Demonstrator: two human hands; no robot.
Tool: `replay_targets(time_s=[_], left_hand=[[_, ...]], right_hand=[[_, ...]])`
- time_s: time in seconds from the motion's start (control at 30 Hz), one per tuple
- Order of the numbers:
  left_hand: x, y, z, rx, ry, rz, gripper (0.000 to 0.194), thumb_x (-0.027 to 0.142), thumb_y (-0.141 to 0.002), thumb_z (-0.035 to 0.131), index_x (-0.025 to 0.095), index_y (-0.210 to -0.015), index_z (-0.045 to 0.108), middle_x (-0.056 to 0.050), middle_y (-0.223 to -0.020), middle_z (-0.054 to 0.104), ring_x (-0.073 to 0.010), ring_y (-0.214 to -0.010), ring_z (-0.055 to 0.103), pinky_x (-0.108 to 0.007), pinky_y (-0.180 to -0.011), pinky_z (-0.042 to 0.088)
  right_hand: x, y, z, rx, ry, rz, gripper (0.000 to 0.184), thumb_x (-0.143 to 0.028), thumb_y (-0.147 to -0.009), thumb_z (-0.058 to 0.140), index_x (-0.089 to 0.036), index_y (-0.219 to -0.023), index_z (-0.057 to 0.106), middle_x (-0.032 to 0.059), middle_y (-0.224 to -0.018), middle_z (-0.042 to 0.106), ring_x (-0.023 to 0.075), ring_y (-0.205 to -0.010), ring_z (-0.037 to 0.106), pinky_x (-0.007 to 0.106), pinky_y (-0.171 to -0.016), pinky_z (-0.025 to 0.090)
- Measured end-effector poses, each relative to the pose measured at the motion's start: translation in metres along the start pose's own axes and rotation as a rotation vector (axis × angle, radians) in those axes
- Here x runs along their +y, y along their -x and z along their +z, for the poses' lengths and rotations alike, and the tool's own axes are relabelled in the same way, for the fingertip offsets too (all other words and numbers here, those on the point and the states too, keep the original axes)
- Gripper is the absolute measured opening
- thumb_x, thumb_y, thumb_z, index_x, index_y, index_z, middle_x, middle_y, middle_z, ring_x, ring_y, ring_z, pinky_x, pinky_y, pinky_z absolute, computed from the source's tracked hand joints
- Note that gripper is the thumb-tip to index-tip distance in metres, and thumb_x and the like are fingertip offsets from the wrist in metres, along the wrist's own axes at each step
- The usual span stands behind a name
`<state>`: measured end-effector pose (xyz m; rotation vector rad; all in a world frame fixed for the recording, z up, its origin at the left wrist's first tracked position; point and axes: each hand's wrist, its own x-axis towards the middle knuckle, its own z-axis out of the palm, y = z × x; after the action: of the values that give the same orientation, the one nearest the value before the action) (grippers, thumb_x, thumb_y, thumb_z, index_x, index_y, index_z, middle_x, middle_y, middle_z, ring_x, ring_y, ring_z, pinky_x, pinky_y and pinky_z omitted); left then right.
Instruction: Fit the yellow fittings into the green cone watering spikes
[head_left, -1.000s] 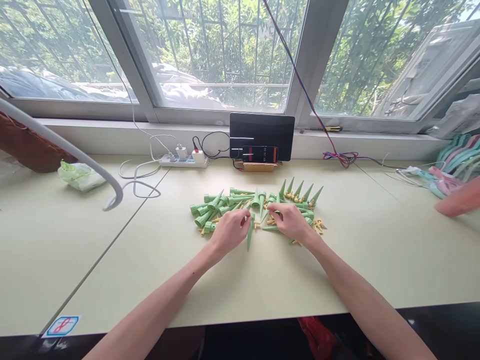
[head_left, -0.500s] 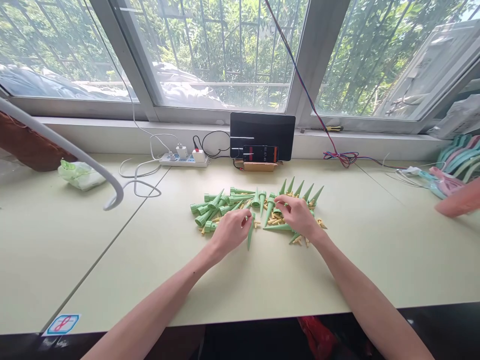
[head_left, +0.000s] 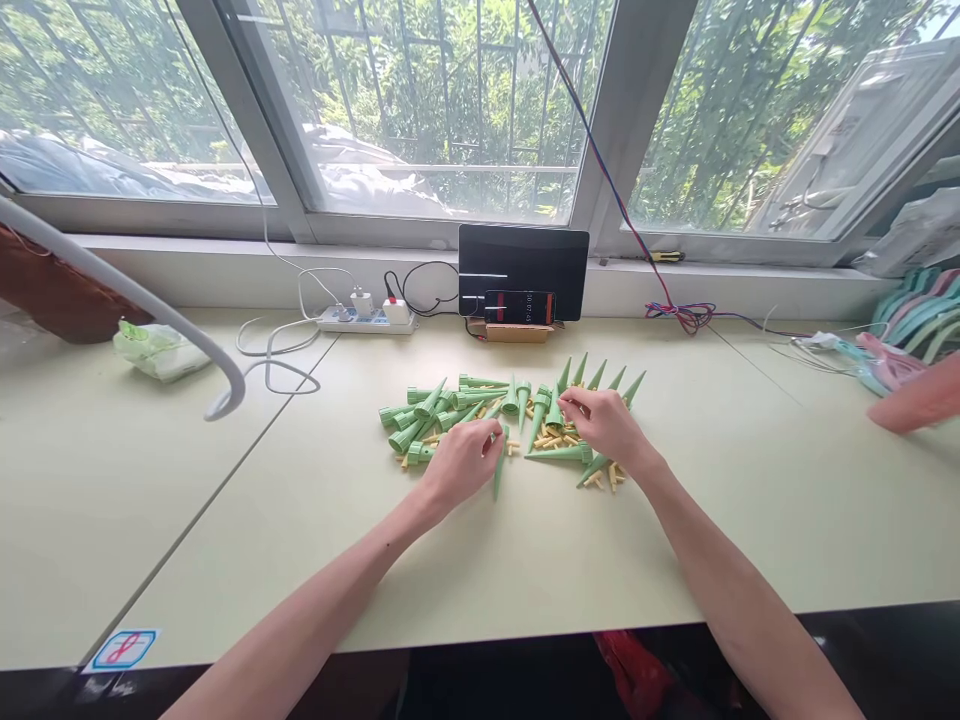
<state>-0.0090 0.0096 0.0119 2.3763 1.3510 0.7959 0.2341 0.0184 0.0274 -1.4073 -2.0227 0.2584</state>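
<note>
My left hand is closed around the top of a green cone-shaped plastic spike, its tip pointing down toward me. To the right, my right hand has its thumb and fingers pressed together over the pile, beside an upright green cone. Whether those fingers hold something small cannot be made out. More green spikes lie heaped left of and behind my left hand. Small yellow T-shaped plastic pieces are scattered between the hands, and several lie near my right wrist.
Behind the pile, a phone showing a timer leans on a dark tablet. A power strip with white cables sits by the sill. On the left are a curved white tube and a green packet; hangers are at right.
My right hand has shifted slightly right, and the upright cone beside its fingertips shows more fully. My left hand keeps its hold on the spike in nearly the same place.
</note>
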Motion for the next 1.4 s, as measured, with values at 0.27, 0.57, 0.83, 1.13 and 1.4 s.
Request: replay_targets(time_s=[0.27,0.57,0.83,1.13,1.4], left_hand=[[-0.001,0.000,0.001,-0.002,-0.009,0.003,0.022,0.020,-0.089,0.045,0.018,-0.073,0.060,-0.001,-0.063,0.058,-0.0136,-0.057,0.050,-0.025,-0.056,0.034],[0.001,0.000,-0.001,0.001,-0.008,0.007,0.021,0.019,-0.089,0.047,0.018,-0.074,0.061,-0.001,-0.063,0.059,-0.0137,-0.056,0.051,-0.025,-0.056,0.034],[0.002,0.000,-0.001,-0.007,-0.013,0.002,0.021,0.017,-0.089,0.047,0.018,-0.071,0.059,0.000,-0.061,0.058,-0.0131,-0.055,0.050,-0.025,-0.055,0.033],[0.002,0.000,-0.002,-0.007,-0.005,0.011,0.020,0.016,-0.088,0.047,0.018,-0.073,0.060,-0.001,-0.064,0.059,-0.0132,-0.055,0.050,-0.025,-0.055,0.034],[0.002,0.000,-0.001,-0.008,-0.001,0.017,0.021,0.017,-0.087,0.046,0.018,-0.072,0.061,0.000,-0.062,0.059,-0.0130,-0.054,0.050,-0.025,-0.054,0.034]], right_hand=[[0.001,0.000,-0.003,0.007,0.025,0.044,0.028,-0.031,-0.096,0.043,-0.020,-0.079,0.062,-0.0001,-0.062,0.063,0.0118,-0.047,0.043,0.024,-0.055,0.033],[0.004,0.000,-0.003,-0.033,0.048,0.076,0.023,-0.029,-0.094,0.045,-0.020,-0.089,0.066,0.0030,-0.072,0.070,0.0132,-0.050,0.049,0.025,-0.056,0.036],[0.005,-0.001,-0.007,0.015,0.023,0.082,0.028,-0.031,-0.096,0.042,-0.020,-0.089,0.066,0.0038,-0.074,0.069,0.0133,-0.049,0.046,0.026,-0.056,0.036],[0.010,-0.001,-0.015,0.025,0.005,0.047,0.025,-0.033,-0.093,0.047,-0.019,-0.086,0.066,0.0037,-0.075,0.068,0.0123,-0.052,0.047,0.025,-0.058,0.038],[0.013,0.002,-0.029,-0.258,0.092,0.050,0.027,-0.030,-0.086,0.053,-0.019,-0.068,0.070,-0.0005,-0.053,0.056,0.0127,-0.052,0.047,0.025,-0.053,0.033]])
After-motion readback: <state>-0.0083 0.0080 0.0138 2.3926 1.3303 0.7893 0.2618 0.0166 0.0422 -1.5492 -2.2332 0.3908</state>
